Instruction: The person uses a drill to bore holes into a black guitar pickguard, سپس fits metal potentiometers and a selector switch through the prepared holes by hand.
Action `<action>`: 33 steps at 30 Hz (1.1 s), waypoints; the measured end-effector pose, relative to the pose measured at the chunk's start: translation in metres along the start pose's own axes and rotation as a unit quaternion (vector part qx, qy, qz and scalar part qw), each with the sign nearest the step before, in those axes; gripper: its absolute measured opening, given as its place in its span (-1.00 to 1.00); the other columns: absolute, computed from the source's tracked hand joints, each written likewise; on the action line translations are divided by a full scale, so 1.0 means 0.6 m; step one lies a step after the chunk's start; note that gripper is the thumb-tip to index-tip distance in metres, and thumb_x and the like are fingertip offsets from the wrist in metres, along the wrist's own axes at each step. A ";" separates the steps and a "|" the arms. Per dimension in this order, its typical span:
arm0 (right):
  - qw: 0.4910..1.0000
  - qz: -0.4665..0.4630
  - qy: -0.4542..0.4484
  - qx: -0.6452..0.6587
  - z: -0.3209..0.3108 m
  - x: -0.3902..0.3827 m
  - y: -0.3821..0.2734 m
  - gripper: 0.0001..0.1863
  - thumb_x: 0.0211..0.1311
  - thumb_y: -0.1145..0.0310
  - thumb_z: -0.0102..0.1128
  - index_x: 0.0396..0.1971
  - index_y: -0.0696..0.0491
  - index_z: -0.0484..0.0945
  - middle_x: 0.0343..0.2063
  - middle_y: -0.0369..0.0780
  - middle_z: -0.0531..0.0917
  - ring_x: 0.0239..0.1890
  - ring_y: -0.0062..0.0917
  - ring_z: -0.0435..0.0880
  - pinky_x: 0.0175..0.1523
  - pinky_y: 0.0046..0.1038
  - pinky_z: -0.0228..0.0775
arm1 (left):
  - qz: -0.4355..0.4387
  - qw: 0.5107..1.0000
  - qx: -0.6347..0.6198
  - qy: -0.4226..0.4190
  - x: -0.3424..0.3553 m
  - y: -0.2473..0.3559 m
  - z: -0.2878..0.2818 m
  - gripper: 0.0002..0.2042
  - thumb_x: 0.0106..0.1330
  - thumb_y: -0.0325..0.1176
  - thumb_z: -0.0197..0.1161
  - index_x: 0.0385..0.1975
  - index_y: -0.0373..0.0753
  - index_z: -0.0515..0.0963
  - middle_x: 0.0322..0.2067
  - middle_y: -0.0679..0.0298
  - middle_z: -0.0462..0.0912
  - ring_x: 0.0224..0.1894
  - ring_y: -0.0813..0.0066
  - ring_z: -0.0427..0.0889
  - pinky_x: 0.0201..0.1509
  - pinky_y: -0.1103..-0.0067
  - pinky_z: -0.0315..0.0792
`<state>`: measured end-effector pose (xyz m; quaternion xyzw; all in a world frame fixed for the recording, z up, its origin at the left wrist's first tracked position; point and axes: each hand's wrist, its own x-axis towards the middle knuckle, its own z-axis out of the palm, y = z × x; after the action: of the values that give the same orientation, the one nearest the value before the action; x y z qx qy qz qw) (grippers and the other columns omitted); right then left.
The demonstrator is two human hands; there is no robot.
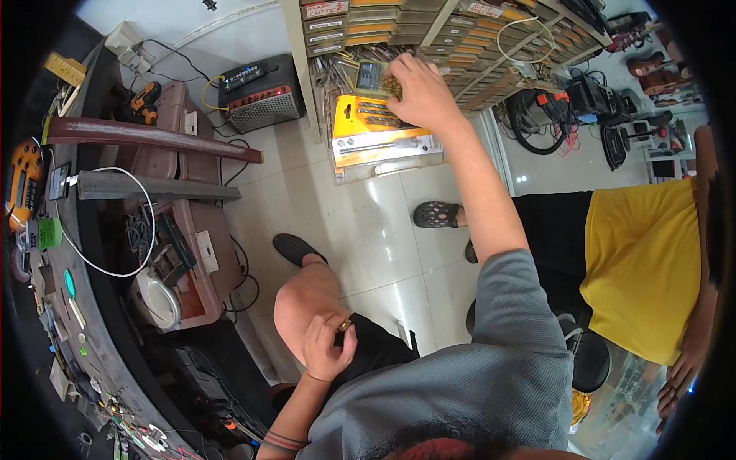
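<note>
My right arm reaches forward to an open drawer (331, 77) full of thin metal bits at the front of a tall cabinet. There my right hand (420, 92) has its fingers curled down at the edge of a small flat greenish case (371, 76); what lies under the fingertips is hidden. Just below the hand is a yellow pack of drill bits (376, 113), with a white and yellow pack (383, 147) holding a long metal tool nearer me. Close to my lap, my left hand (328, 349) is closed, pinching a small brass-coloured metal piece (344, 326) between thumb and finger.
The cabinet (452, 38) has many small labelled drawers. On the left a cluttered workbench (100, 330) stands by brown toolboxes (203, 253), with a dark red wooden piece (153, 138) across. A black amplifier (264, 96) sits beyond. A person in a yellow shirt (640, 268) is at right.
</note>
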<state>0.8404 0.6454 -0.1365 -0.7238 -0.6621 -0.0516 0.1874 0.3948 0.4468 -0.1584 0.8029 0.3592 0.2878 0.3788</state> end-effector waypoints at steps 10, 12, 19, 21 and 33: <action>0.996 0.060 0.058 0.037 0.036 0.062 0.005 -0.79 0.29 0.24 0.30 -0.13 -0.05 0.71 -0.09 -0.19 0.70 0.05 -0.24 0.70 0.28 -0.09 0.41 | -0.010 1.000 -0.004 0.003 -0.007 -0.004 0.004 -0.72 0.14 -0.55 0.48 -0.16 -0.29 0.60 -0.30 0.11 0.67 -0.37 0.17 0.64 -0.29 0.39 0.53; 0.997 0.063 0.039 -0.007 0.053 0.072 -0.015 -0.77 0.35 0.22 0.28 -0.09 -0.03 0.72 -0.05 -0.19 0.71 0.11 -0.23 0.68 0.25 -0.07 0.44 | -0.004 1.000 -0.002 0.002 -0.004 -0.002 0.005 -0.72 0.13 -0.55 0.48 -0.17 -0.29 0.60 -0.30 0.11 0.67 -0.37 0.17 0.64 -0.29 0.39 0.53; 0.990 0.067 0.035 -0.121 0.032 0.033 -0.014 -0.76 0.39 0.27 0.23 -0.07 -0.02 0.76 -0.05 -0.18 0.71 0.15 -0.18 0.64 0.20 -0.04 0.46 | -0.005 1.000 0.004 0.007 -0.007 -0.009 -0.001 -0.72 0.13 -0.56 0.48 -0.17 -0.30 0.59 -0.29 0.09 0.67 -0.36 0.15 0.63 -0.28 0.37 0.52; 0.992 0.074 0.071 -0.071 0.028 0.012 -0.004 -0.75 0.37 0.26 0.24 -0.08 -0.02 0.78 -0.04 -0.16 0.71 0.14 -0.19 0.64 0.22 -0.06 0.45 | -0.009 1.000 0.004 0.001 -0.010 -0.009 -0.003 -0.72 0.13 -0.56 0.47 -0.17 -0.30 0.59 -0.29 0.09 0.68 -0.37 0.14 0.63 -0.29 0.37 0.51; 0.911 0.317 0.003 0.264 0.019 -0.111 0.046 -0.50 0.73 0.13 -0.14 0.33 0.22 0.45 0.22 0.16 0.62 0.33 -0.01 0.58 0.41 -0.24 0.35 | 0.004 1.000 -0.005 -0.023 0.001 0.002 0.008 -0.75 0.18 -0.61 0.40 -0.15 -0.30 0.59 -0.27 0.09 0.69 -0.33 0.16 0.65 -0.22 0.38 0.53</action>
<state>0.8576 0.5853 -0.1744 -0.8196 -0.3869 0.1847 0.3802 0.3990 0.4451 -0.1600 0.8089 0.3459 0.2725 0.3896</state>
